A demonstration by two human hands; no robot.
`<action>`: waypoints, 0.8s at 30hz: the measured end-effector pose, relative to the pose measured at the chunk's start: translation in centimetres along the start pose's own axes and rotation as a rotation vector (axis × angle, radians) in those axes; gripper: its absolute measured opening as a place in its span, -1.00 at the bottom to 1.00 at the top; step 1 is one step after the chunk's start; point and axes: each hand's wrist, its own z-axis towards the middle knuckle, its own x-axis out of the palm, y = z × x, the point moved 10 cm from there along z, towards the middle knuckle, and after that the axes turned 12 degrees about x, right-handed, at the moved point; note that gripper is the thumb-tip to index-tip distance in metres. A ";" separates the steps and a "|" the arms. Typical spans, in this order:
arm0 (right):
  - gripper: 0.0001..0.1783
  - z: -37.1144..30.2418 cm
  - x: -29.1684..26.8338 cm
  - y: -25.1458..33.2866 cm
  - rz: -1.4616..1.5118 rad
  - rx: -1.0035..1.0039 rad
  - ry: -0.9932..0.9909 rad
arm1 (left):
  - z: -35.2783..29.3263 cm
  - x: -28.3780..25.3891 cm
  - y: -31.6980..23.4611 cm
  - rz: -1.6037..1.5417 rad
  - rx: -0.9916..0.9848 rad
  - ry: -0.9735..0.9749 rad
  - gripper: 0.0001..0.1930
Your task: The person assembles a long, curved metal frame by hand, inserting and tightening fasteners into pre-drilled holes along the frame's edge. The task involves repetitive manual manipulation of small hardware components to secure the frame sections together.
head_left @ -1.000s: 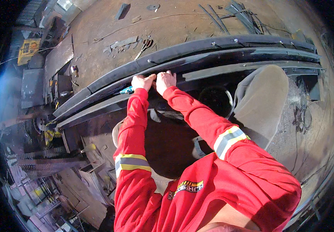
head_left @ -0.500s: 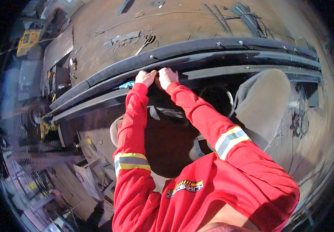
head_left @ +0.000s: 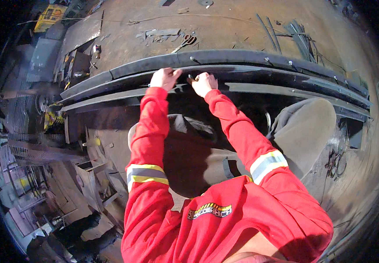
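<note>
A long dark metal channel (head_left: 259,73) with raised edges lies across in front of me, its near flange (head_left: 106,100) towards my knees. Along its far side runs a dark strip (head_left: 154,62) with several bolts (head_left: 193,59) sticking up. Over the channel, my left hand (head_left: 165,79) is closed, fingers curled; whatever it may hold is hidden. A short gap to the right, my right hand (head_left: 205,83) is pinched, with a small dark piece at its fingertips, too small to name. Both sleeves are red with reflective bands.
Beyond the strip lie scissors (head_left: 186,42), torn dark scraps (head_left: 161,34) and a bundle of dark strips (head_left: 301,39) on the brown surface. A yellow box (head_left: 50,17) stands far left. Wood and metal clutter (head_left: 88,177) fills the lower left. My knee (head_left: 305,129) rises at right.
My hands have moved apart; they were together over the channel. The view has shifted slightly. A teal object that lay beside my left hand no longer shows.
</note>
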 end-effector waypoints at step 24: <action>-0.67 -9.0 -21.7 -18.0 0.474 0.010 -0.734 | -1.2 2.3 -5.0 0.653 0.416 0.171 -0.63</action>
